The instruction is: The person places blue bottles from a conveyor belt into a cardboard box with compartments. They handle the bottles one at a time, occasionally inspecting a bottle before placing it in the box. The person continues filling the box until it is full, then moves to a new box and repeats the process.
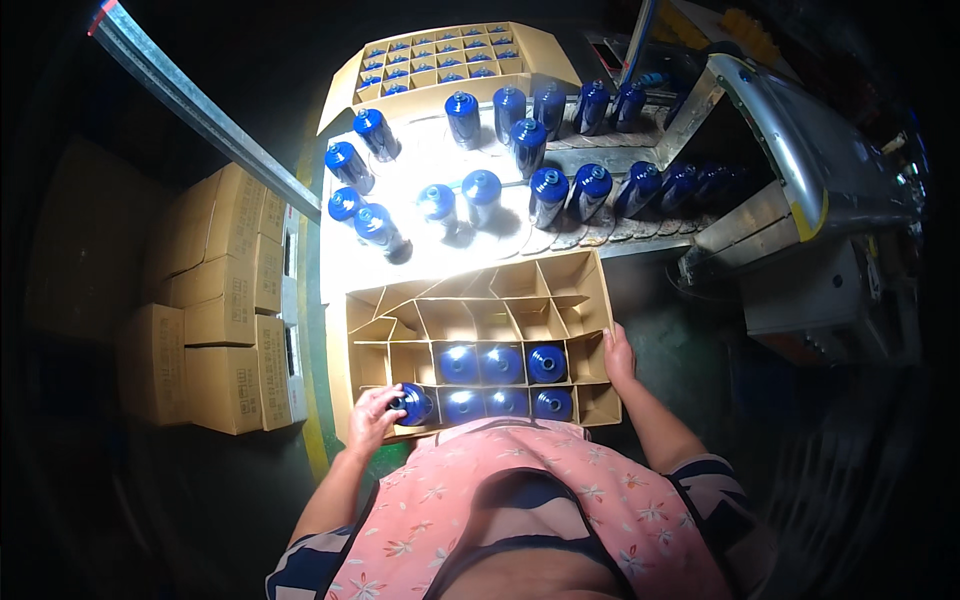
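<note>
An open cardboard box (338, 372) with thin cardboard dividers stands right before me. Several blue glass bottles (548, 364) sit in its two nearer rows, seen from above. At the box's near left, my left hand (377, 411) has its fingers closed around the top of a blue bottle (414, 404) in a corner cell. My right hand (619, 354) rests against the right wall of the box, its fingers partly hidden by the cardboard. Some dividers (395, 310) at the far left of the box lean askew.
Beyond the box, blue bottles (372, 228) stand on a brightly lit white table (345, 270). More bottles (640, 188) line a conveyor (690, 150) leading to a metal machine (770, 130). A filled divided box (345, 90) sits at the back; stacked cartons (215, 310) and a metal post (200, 110) are left.
</note>
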A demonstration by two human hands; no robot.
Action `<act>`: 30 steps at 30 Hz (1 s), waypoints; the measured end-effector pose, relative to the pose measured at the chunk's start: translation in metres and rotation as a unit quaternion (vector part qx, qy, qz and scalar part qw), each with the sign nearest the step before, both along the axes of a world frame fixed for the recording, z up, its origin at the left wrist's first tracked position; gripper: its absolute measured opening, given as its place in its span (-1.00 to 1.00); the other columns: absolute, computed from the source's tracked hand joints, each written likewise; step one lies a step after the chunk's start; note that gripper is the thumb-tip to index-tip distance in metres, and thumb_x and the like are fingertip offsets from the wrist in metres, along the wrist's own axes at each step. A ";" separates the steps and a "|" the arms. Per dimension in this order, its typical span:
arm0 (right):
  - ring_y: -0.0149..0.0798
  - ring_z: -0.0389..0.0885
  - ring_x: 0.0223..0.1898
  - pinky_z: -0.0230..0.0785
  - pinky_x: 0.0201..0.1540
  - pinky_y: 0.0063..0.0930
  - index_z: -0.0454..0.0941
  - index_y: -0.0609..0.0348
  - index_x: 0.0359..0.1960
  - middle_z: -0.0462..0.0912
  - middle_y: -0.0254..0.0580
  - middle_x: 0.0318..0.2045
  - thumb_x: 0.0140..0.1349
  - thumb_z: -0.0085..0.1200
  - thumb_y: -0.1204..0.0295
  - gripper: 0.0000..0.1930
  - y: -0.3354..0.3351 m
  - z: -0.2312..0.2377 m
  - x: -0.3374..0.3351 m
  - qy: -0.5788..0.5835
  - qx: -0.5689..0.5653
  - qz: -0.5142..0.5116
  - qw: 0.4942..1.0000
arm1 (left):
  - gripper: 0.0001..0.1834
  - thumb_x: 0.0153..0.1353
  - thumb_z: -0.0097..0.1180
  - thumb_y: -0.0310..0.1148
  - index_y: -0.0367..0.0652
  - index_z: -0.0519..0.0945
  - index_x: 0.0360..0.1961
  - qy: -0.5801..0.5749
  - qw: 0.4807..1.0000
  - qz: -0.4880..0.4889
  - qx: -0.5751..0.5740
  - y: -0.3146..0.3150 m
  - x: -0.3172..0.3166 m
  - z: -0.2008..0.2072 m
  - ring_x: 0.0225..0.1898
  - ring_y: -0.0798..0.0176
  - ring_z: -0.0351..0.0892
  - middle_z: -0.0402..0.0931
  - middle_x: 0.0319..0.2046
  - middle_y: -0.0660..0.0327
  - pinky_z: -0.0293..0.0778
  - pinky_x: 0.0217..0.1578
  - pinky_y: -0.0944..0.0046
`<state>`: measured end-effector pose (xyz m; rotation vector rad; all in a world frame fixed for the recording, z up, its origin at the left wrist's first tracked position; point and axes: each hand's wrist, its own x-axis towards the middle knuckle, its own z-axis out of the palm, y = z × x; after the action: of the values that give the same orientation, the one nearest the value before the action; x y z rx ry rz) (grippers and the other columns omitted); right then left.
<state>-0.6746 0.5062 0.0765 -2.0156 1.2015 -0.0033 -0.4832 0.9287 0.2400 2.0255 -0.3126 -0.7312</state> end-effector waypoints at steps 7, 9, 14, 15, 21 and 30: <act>0.23 0.56 -0.13 0.38 -0.10 -0.08 0.40 0.13 0.10 0.60 0.19 -0.17 0.43 -0.18 0.24 -0.66 -0.009 -0.003 0.005 -0.050 0.010 0.012 0.999 | -0.61 0.04 0.20 -0.64 -0.29 0.61 -0.03 -0.110 0.987 0.033 -0.110 -0.054 0.141 0.143 0.02 0.20 0.54 0.59 -0.03 0.09 0.41 0.11 0.24; 0.23 0.56 -0.13 0.38 -0.11 -0.09 0.40 0.15 0.09 0.60 0.19 -0.17 0.43 -0.19 0.25 -0.67 -0.007 -0.001 0.008 -0.034 0.016 0.014 0.999 | -0.63 0.10 0.20 -0.57 -0.26 0.60 0.00 -0.218 0.967 0.028 -0.125 -0.077 0.195 0.161 0.12 0.14 0.49 0.56 0.03 0.06 0.37 0.18 0.13; 0.24 0.55 -0.11 0.39 -0.10 -0.11 0.39 0.16 0.10 0.60 0.19 -0.16 0.43 -0.18 0.27 -0.67 -0.002 -0.001 0.021 -0.005 0.006 0.002 1.000 | -0.61 0.12 0.33 -0.21 0.01 0.64 0.00 -0.323 0.931 0.111 -0.128 -0.156 0.358 0.123 0.14 0.14 0.49 0.57 0.04 0.13 0.38 0.19 0.04; 0.20 0.56 -0.11 0.39 -0.09 -0.14 0.39 0.18 0.11 0.60 0.19 -0.16 0.43 -0.17 0.29 -0.68 -0.001 -0.003 0.024 -0.001 0.011 0.000 1.000 | -0.61 0.12 0.33 -0.17 0.00 0.65 -0.02 -0.342 0.926 0.136 -0.088 -0.174 0.391 0.104 0.12 0.15 0.51 0.58 0.02 0.13 0.40 0.18 0.08; 0.07 0.59 -0.12 0.40 -0.06 -0.25 0.40 0.20 0.10 0.59 0.16 -0.13 0.43 -0.17 0.34 -0.69 0.004 -0.024 0.037 -0.031 -0.029 -0.008 0.999 | -0.65 0.08 0.29 -0.11 0.03 0.70 -0.12 -0.359 0.922 0.136 0.054 -0.246 0.539 -0.021 -0.24 0.29 0.68 0.69 -0.25 0.20 0.51 -0.14 0.34; -0.03 0.60 -0.08 0.40 -0.03 -0.25 0.38 0.11 0.17 0.62 0.03 -0.10 0.45 -0.21 0.28 -0.65 -0.001 -0.056 0.050 -0.108 0.083 -0.064 0.989 | -0.58 0.05 0.30 -0.12 0.09 0.66 -0.03 -0.301 0.906 0.215 0.207 -0.248 0.623 -0.128 -0.08 0.10 0.64 0.66 -0.15 0.15 0.47 -0.02 0.17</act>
<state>-0.6247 0.5051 0.0206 -1.7427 1.1510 -0.1759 0.1398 0.6804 0.1119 2.5785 -0.0425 0.1401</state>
